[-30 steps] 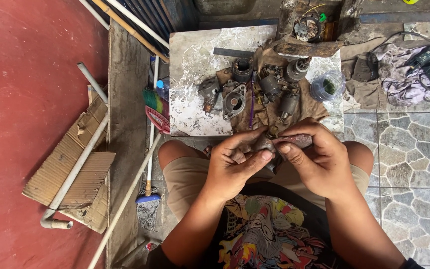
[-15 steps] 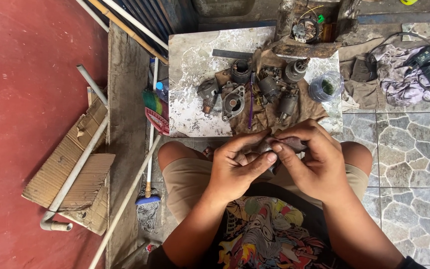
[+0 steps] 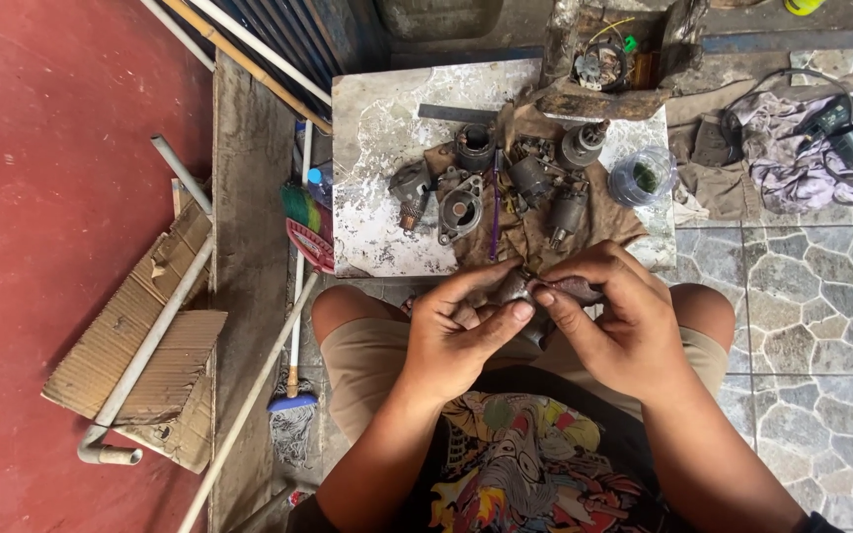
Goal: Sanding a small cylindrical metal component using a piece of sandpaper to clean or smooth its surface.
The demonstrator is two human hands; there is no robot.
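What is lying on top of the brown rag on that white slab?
On the brown rag lie several grimy metal motor parts and a purple pen-like tool. The parts and both hands cover much of the rag.

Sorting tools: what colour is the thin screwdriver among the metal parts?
Purple, seen best in the head view: the screwdriver lies on the brown cloth.

Both hands (image 3: 545,326) around small metal part (image 3: 523,288)

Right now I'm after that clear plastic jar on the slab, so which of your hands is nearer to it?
Right. The right hand is just below the jar, slightly to its left. The left hand is further left, beyond the small metal part both hands hold.
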